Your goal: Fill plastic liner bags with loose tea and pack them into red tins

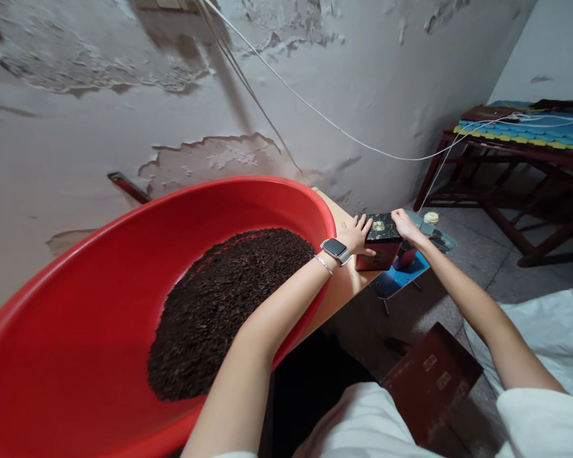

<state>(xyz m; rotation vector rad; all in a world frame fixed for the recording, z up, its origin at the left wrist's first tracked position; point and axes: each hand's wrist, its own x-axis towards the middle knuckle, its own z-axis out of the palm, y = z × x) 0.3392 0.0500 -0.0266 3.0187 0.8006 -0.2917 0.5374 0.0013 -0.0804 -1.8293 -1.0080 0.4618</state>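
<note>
A box with a black, gold-marked lid (pixel 383 226) and a dark red body (pixel 379 256) stands on a light wooden board (pixel 337 296). Spread over its left side is my left hand (pixel 356 237), with the fingers resting on the lid edge and the thumb across the front. My right hand (pixel 405 226) is closed at the lid's right corner; its fingertips are hidden. Left of the box, a large red plastic tub (pixel 95 305) holds a heap of dark, dry, twisted leaves that look like tea (pixel 229 305). My left forearm reaches over the tub's rim.
A blue folding stool (pixel 401 280) carries a dark red container (pixel 405 256) and a small pale round item (pixel 430 219). A dark red wooden stool (pixel 432 381) is below. White cable (pixel 334 127) crosses to a table with blue mats (pixel 530 130). White cloth (pixel 544 331) lies right.
</note>
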